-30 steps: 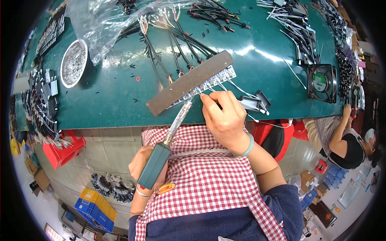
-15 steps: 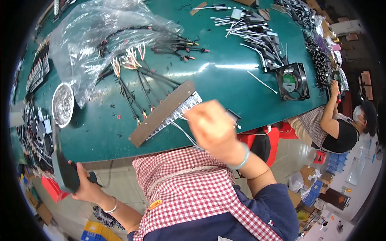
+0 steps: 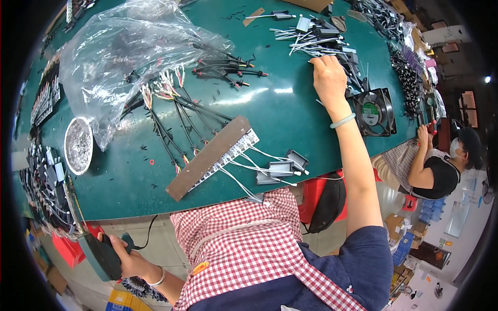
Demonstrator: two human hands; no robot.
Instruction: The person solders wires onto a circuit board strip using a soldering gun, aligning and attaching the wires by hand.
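Note:
My left hand [image 3: 130, 257] is wrapped round the grip of a dark green soldering gun [image 3: 101, 257] near the table's front left edge. Its long shaft points up beside a white-rimmed bowl [image 3: 79, 146] of silvery, crumpled-looking material. My right hand [image 3: 330, 78] has its fingers closed at the edge of a pile of black cases with white wires [image 3: 324, 35]; what the fingers hold is hidden. In front of me, a brown bar [image 3: 210, 156] lies slantwise with a row of small white boards [image 3: 228, 156] along it. White wires run from these to several grey cases [image 3: 275, 171].
A clear plastic bag [image 3: 111, 52] lies at the back left, beside bundles of black cables [image 3: 168, 116] with coloured ends. A black square fan [image 3: 372, 113] stands right of my right hand. Another person [image 3: 441, 168] works at the far right. More parts [image 3: 46, 171] are heaped at left.
My right hand has moved from the brown bar, away and to the right, to the pile of cases. My left hand has lowered the soldering gun slightly. The grey cases now show.

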